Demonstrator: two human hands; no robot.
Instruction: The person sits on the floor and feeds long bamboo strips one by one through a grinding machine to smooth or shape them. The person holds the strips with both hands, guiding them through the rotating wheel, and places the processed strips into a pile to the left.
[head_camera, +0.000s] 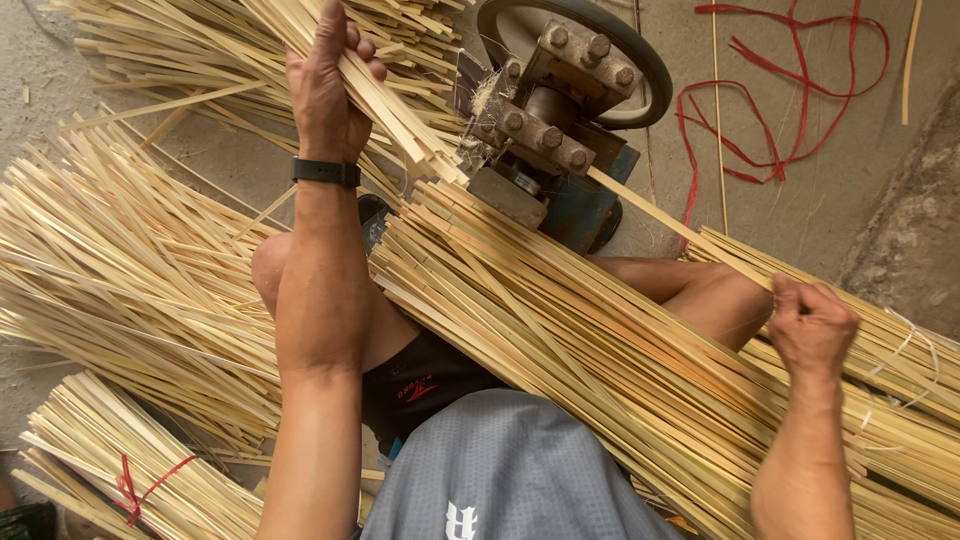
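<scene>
The left hand grips a few bamboo strips just left of the splitting machine while the right hand closes on one strip emerging (mid-feed, likely), so steady pulling seems next.

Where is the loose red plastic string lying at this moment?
In the head view, the loose red plastic string lies on the grey concrete floor at upper right, just right of the metal machine with bolted rollers.
</scene>
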